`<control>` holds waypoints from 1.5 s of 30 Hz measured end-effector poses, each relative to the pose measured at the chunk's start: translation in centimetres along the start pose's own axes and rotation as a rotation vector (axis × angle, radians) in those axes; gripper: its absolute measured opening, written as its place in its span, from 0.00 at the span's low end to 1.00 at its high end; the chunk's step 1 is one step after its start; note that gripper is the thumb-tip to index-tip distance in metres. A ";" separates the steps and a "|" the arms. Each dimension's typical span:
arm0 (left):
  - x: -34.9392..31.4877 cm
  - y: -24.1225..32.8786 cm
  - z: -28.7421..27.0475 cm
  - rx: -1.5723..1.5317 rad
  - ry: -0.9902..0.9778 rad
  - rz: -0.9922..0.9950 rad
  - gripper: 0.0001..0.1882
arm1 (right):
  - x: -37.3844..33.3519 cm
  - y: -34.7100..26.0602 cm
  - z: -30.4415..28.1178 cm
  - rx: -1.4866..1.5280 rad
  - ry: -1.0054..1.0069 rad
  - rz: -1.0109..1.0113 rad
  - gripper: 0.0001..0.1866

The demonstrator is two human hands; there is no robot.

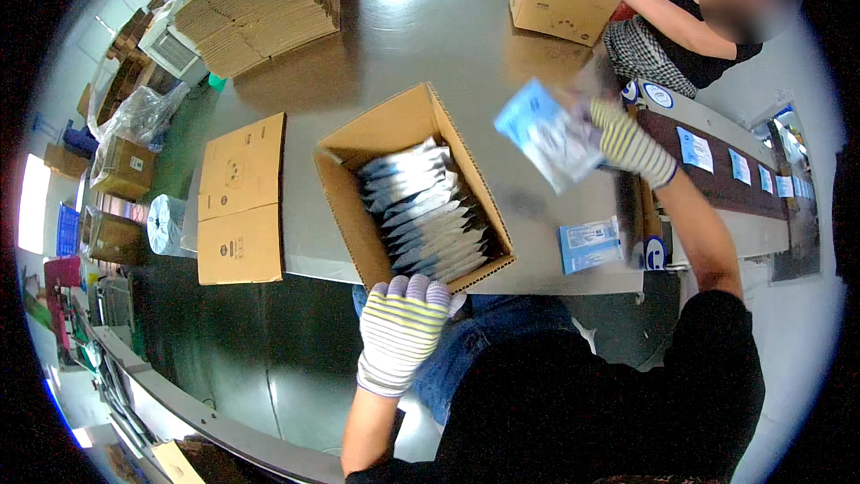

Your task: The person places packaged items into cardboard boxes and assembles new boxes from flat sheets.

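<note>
An open cardboard box (346, 206) stands tilted on the table in front of me, packed with a row of silvery pouches (421, 206) on edge. My left hand (401, 327), in a striped glove, grips the box's near wall at the corner, fingers curled against it. To the right of the box, my right hand (627, 139) is closed on a blue and white pouch (551, 134) held above the table; motion blurs its fingers. Another blue and white pouch (591, 245) lies flat near the table's right edge, below that hand.
A flattened carton (240, 202) lies left of the box. Stacked flat cartons (264, 9) are at the far left. On the right, a dark conveyor belt (717, 175) carries several pouches. Across the table, a co-worker (681, 18) reaches into another carton (557, 0).
</note>
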State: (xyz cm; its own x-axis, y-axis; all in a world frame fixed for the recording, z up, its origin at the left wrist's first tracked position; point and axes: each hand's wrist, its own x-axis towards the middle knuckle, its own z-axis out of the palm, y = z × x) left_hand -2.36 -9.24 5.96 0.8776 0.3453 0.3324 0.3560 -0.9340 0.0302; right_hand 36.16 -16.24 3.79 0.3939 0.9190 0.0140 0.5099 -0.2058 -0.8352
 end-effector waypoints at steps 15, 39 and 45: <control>2.6 -8.6 1.2 0.148 0.266 -0.127 0.25 | 1.6 -13.8 17.0 -0.566 -0.089 -1.013 0.18; -48.3 1.4 -11.7 0.373 -0.130 -2.026 0.40 | 6.0 -3.5 33.8 -0.516 -0.176 -0.957 0.23; -50.8 -6.0 -11.2 0.385 -0.003 -2.092 0.45 | 2.6 -3.4 33.0 -0.456 -0.171 -0.894 0.21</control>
State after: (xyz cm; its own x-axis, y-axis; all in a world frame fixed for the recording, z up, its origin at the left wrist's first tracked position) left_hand -52.73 -22.20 -0.53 -0.8038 0.5906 0.0715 0.5948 0.7956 0.1149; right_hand 10.16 -2.05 -11.45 -0.3707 0.8277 0.4213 0.8212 0.5040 -0.2676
